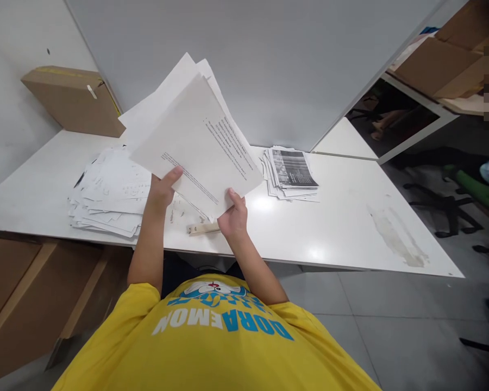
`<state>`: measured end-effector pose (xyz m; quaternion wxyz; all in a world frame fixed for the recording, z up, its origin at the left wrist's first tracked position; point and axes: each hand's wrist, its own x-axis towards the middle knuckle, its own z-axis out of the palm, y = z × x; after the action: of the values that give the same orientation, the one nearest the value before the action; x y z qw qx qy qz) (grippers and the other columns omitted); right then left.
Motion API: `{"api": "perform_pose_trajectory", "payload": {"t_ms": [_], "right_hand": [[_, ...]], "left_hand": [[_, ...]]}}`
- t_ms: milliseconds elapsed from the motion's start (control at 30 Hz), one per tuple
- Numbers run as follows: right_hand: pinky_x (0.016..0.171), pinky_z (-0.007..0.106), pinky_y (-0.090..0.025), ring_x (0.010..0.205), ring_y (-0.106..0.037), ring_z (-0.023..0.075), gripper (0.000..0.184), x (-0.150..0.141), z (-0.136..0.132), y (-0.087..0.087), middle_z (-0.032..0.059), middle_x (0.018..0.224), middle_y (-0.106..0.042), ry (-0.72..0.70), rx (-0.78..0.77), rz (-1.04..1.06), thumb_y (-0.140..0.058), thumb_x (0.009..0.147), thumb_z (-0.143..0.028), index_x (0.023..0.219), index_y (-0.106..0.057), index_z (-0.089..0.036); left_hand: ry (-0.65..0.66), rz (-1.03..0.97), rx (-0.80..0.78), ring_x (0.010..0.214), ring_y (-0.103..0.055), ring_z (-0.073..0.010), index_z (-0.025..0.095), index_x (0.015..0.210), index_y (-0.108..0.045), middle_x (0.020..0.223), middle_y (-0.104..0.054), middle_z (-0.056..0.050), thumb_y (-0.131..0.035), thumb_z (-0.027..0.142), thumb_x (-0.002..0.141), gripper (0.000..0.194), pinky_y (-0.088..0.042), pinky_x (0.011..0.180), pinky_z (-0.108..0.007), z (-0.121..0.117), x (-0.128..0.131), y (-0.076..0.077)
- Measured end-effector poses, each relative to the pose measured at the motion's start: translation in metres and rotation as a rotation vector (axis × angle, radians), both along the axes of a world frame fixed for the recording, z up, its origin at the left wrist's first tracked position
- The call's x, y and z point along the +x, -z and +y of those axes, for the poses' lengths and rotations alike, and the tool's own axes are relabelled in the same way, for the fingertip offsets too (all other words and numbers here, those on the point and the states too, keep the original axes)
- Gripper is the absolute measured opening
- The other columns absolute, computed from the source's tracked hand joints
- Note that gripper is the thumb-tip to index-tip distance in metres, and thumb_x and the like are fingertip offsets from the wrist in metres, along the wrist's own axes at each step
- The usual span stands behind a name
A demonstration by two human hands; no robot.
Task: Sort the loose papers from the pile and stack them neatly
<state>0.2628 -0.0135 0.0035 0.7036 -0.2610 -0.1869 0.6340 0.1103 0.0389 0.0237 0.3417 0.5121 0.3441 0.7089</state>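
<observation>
Both my hands hold up a small sheaf of printed paper sheets [195,136] above the white table [342,217]. My left hand [162,189] grips the sheaf's lower left edge with the thumb on top. My right hand [233,216] pinches its bottom corner. The sheets are fanned out and tilted. Under my hands a small beige stapler-like object [202,228] lies on the table. A messy pile of papers [106,195] is spread to the left. A neater stack with a dark printed top sheet [291,172] sits to the right.
A cardboard box [75,100] leans against the wall at the back left. A grey partition panel [289,65] stands behind the table. Brown cardboard [28,304] is stacked under the table on the left. Office chair bases [448,209] and more boxes [448,60] are at the right.
</observation>
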Motion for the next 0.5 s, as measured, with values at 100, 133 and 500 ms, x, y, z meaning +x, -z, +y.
{"api": "perform_pose_trajectory", "payload": {"t_ms": [100,133,500], "right_hand": [[0.112,0.047,-0.046,0.127,-0.059,0.0265,0.046,0.0,-0.001,0.002,0.0046,0.12,-0.072,-0.123,0.005,-0.007,-0.074,0.07,-0.041,0.112,-0.067,-0.023],[0.112,0.048,-0.046,0.128,-0.058,0.0269,0.046,0.002,-0.002,0.003,0.005,0.121,-0.072,-0.148,0.015,-0.018,-0.074,0.07,-0.043,0.112,-0.067,-0.023],[0.117,0.047,-0.041,0.128,-0.058,0.0245,0.061,0.042,-0.021,0.028,0.0044,0.128,-0.068,0.085,-0.065,-0.176,-0.075,0.069,-0.036,0.127,-0.061,-0.024]], "left_hand": [[-0.007,0.062,0.005,0.14,-0.047,-0.03,0.031,0.135,-0.053,0.131,-0.064,-0.004,-0.078,0.062,0.069,0.077,-0.037,0.119,-0.045,0.0,-0.004,-0.005],[-0.006,0.073,0.009,0.14,-0.047,-0.0294,0.031,0.135,-0.054,0.131,-0.064,-0.004,-0.077,0.063,0.07,0.076,-0.037,0.119,-0.044,0.0,-0.003,-0.006],[0.13,0.015,0.008,0.135,-0.051,-0.0337,0.028,0.136,-0.053,0.13,-0.064,-0.008,-0.064,0.076,0.074,0.079,-0.046,0.11,-0.047,0.012,0.035,0.003]]}}
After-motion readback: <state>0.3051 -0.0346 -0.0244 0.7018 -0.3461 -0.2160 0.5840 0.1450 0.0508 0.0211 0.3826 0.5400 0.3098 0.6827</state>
